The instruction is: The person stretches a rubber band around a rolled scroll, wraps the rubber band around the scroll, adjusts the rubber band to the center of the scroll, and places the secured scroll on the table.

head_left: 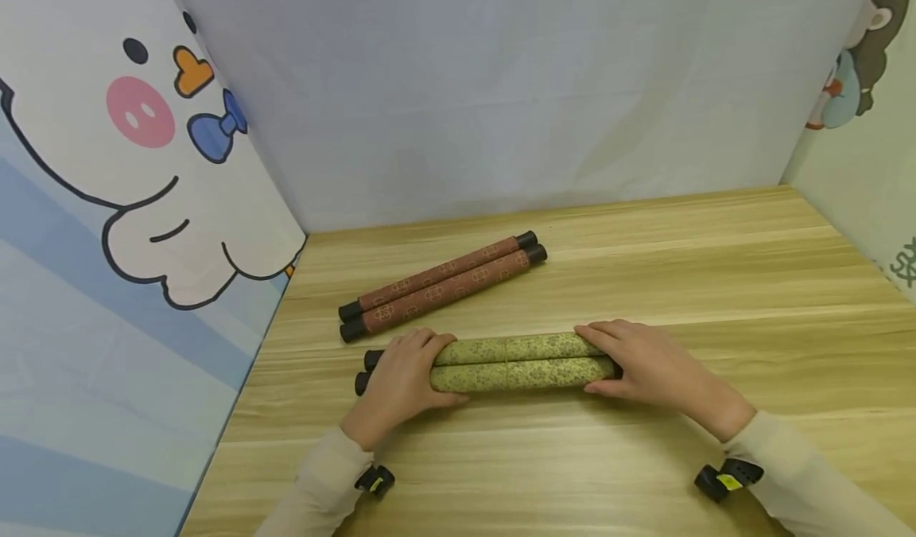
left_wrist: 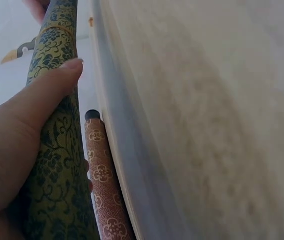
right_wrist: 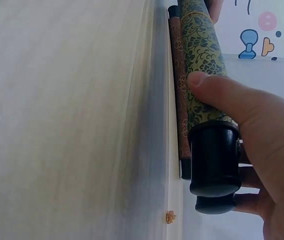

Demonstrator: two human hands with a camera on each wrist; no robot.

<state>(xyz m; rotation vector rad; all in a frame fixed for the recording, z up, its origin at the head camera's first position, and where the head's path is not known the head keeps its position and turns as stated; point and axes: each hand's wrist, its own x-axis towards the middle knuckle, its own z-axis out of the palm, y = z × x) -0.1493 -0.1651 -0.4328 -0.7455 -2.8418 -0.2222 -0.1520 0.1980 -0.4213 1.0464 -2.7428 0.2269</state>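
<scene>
Two green patterned scrolls [head_left: 529,362] with black end knobs lie side by side, a thin tie round their middle. My left hand [head_left: 402,378] grips the pair near the left end, its thumb along the near side in the left wrist view. At the right end, my right hand [head_left: 647,362] holds them, fingers over the far side and thumb in front. A black knob [right_wrist: 214,160] shows beside the right palm in the right wrist view. Behind the green pair, two reddish-brown scrolls [head_left: 444,282] with black ends lie slanted on the table, touched by neither hand.
The wood-grain table [head_left: 716,282] meets a pale cloth wall [head_left: 501,99] at the back. A panel with a cartoon duck [head_left: 143,123] stands on the left, and another printed panel [head_left: 866,163] on the right. Each wrist wears a black strap device [head_left: 726,477].
</scene>
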